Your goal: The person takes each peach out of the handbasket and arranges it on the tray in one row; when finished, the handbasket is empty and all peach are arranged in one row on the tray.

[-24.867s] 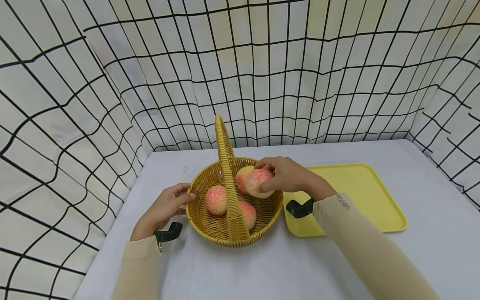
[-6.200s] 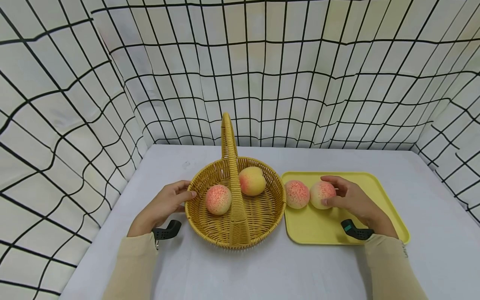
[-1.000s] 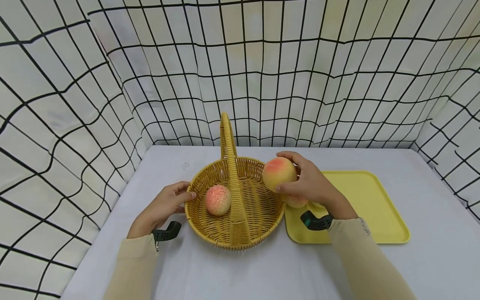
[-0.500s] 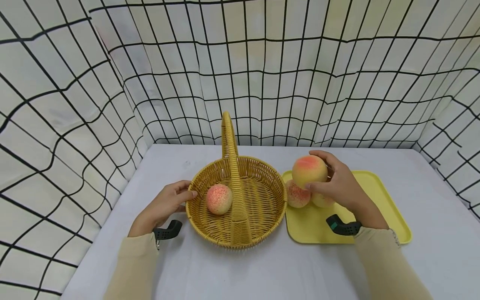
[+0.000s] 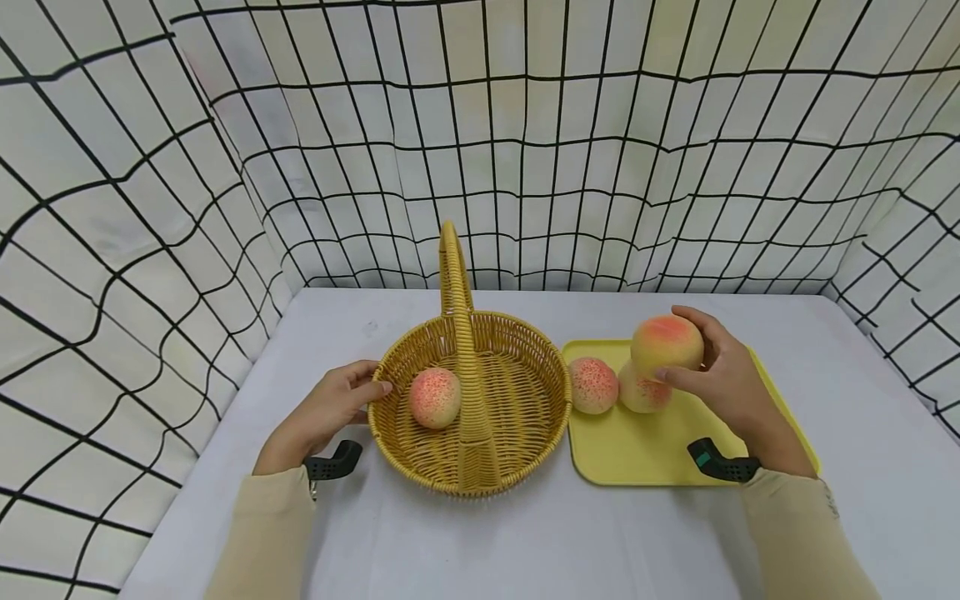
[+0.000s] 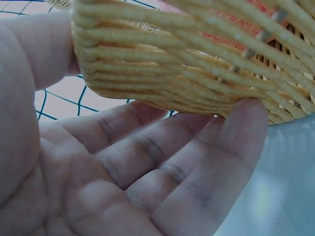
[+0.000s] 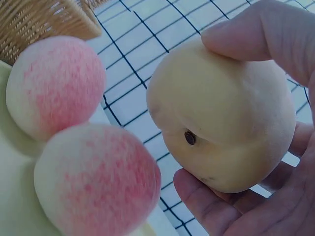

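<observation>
My right hand [image 5: 731,379] grips a yellow peach with a red blush [image 5: 666,346], held up over the tray's back part. In the right wrist view this peach [image 7: 221,118] shows a dark stem spot between thumb and fingers. Two speckled pink peaches [image 5: 593,386] [image 5: 643,392] lie side by side on the yellow tray [image 5: 637,458]; the held one partly covers the right one. My left hand [image 5: 322,412] holds the wicker basket [image 5: 517,433] at its left side, thumb over the rim and fingers against the outer weave. One pink peach [image 5: 435,398] sits inside, left of the handle.
The basket's tall arched handle [image 5: 465,333] rises over its middle. Its right side stands close against the tray's left edge. A white cloth [image 5: 480,550] covers the table, and a white backdrop with a black grid [image 5: 555,167] encloses the back and sides.
A second ago the yellow peach was over the basket's right rim; my right hand has carried it rightward over the tray. My left hand stays at the basket. Earlier, the basket held several peaches.
</observation>
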Demonstrator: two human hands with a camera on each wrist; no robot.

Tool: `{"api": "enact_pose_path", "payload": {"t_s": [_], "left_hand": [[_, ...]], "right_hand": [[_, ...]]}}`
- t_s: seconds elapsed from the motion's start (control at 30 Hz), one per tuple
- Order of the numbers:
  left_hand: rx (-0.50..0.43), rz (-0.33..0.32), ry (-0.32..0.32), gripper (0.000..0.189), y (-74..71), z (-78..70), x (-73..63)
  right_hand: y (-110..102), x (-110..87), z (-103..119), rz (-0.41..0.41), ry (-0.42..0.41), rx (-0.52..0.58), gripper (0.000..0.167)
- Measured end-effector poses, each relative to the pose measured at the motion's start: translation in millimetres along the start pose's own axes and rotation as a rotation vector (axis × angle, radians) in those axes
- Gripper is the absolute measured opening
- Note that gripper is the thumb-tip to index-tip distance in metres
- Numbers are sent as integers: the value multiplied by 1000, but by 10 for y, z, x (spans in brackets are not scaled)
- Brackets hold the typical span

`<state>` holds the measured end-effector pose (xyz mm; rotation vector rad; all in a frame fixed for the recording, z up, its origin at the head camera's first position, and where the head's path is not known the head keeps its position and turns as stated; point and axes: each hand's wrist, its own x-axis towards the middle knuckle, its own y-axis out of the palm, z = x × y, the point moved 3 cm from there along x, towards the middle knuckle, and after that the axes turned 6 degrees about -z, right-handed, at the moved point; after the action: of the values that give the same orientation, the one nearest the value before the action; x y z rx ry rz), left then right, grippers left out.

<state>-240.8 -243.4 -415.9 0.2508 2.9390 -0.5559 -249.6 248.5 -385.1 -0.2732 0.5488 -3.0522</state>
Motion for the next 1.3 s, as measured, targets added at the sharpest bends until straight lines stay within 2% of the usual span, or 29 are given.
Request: {"api": "enact_pose_path", "payload": {"t_s": [0.63,0.87,1.3], "left_hand": [[2,19,2,55,-2,-9,-18],[7,15,2,54,0,-25,-29],[8,17,5,56,10,-27,-24]], "right_hand": [[-197,-98,-291,-132,29,35,79],[-271,-117,-390,-148,16,48,79],[-346,-137,-557,-158,106,-9,79]]}}
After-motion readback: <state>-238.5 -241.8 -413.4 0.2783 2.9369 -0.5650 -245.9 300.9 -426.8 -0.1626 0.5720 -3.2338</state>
